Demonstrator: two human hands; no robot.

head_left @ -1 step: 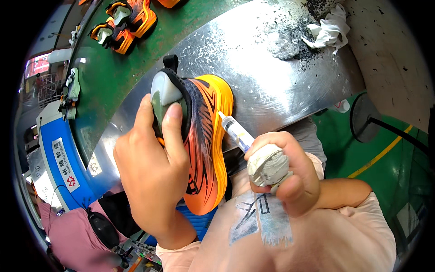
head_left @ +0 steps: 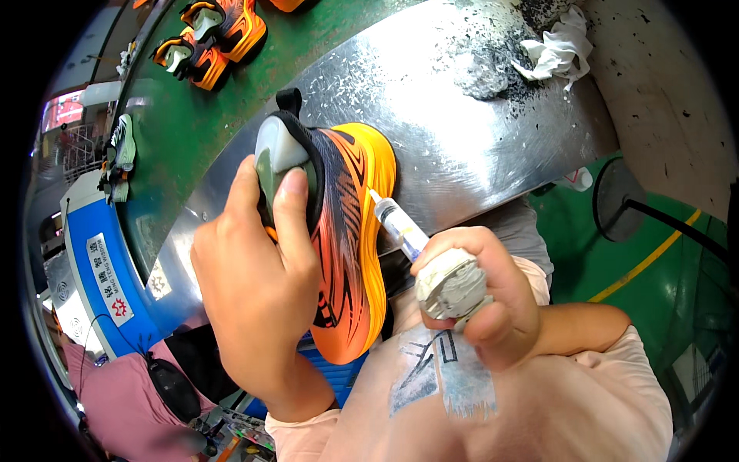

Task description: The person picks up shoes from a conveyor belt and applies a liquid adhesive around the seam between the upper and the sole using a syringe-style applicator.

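My left hand (head_left: 258,285) is closed on a running shoe (head_left: 342,254) with an orange and black upper and a thick yellow-orange sole. Its thumb and forefinger press on the green and whitish form (head_left: 283,146) filling the shoe's opening. The shoe is tilted, heel loop away from me and toe toward me. In my right hand (head_left: 500,292) is a clear syringe (head_left: 400,225), its rear end covered by a lumpy off-white wad (head_left: 450,285). The needle tip points at the line where upper meets sole; whether it touches, I cannot tell.
Below the shoe is a scuffed metal plate (head_left: 431,154) with black residue and a crumpled white cloth (head_left: 560,50). More orange shoes (head_left: 223,35) stand on the green surface at the far left. A blue and white machine (head_left: 112,269) and a person in pink (head_left: 138,404) are at left.
Hardly anything differs. The shoe, both hands and the syringe have shifted very slightly left and away from me; both grips are unchanged.
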